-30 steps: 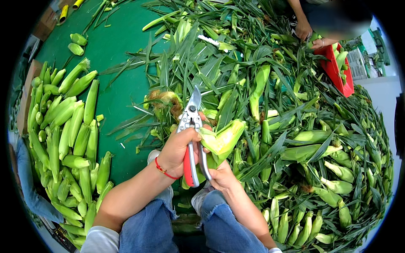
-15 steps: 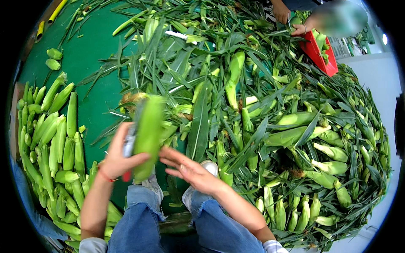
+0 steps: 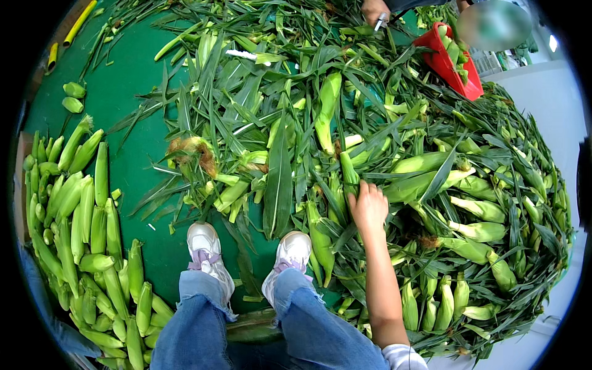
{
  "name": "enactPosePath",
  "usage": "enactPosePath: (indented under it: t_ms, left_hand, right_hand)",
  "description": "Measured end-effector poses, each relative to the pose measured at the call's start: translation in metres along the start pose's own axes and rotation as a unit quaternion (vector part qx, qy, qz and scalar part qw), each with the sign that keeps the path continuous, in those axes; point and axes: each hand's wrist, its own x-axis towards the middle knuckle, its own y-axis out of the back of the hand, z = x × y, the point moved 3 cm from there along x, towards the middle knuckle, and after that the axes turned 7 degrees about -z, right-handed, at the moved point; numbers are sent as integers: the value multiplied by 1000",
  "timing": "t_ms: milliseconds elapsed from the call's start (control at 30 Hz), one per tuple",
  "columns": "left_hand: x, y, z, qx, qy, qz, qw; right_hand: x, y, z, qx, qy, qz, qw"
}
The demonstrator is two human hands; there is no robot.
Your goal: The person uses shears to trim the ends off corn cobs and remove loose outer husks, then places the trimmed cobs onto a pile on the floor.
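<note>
Right hand (image 3: 369, 206) touching corn ear (image 3: 349, 174) (unhusked), leaf pile (image 3: 277, 111)

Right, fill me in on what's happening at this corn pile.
A seated person reaches the right hand into a big heap of unhusked corn ears and leaves on a green floor, fingers on an ear. The left hand is out of view. A row of trimmed corn ears lies at the left. At the far side another person's hand works near a red crate.
</note>
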Motion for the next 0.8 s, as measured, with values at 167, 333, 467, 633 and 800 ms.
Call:
enactPosePath:
  t_ms: [167, 333, 467, 633, 800]
  left_hand:
    - [51, 54, 60, -123, -108, 86, 983]
    - [79, 199, 300, -621, -414, -27, 665]
    - [33, 285, 450, -609, -563, -426, 363]
    - [5, 287, 504, -640, -484, -485, 348]
    - [40, 285, 500, -588, -633, -152, 481]
  right_hand:
    - [47, 7, -9, 40, -17, -57, 997]
    - [-1, 113, -75, 231, 155, 161, 947]
    - [-34, 178, -96, 289, 272, 317, 861]
    - [-70, 139, -128, 306, 381, 291, 823]
    - [-80, 82, -128, 377, 367, 71, 848]
